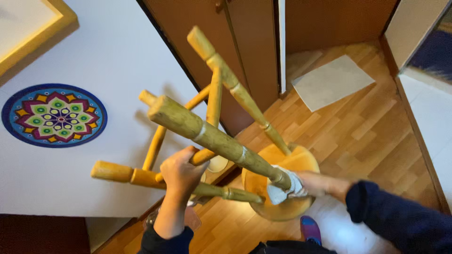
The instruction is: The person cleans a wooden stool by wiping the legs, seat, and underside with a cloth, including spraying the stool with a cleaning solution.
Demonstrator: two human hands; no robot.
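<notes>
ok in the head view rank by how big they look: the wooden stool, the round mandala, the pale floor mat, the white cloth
1. wooden stool, though it is nearest the camera
2. round mandala and pale floor mat: too alike to rank
3. white cloth, in the right hand

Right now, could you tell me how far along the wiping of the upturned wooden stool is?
Nothing looks finished for certain: no leg is visibly cleaner than another. In hand: the left hand steadies a rung while the right hand presses a white cloth round the base of the nearest leg. The other legs and seat are untouched at present.
</notes>
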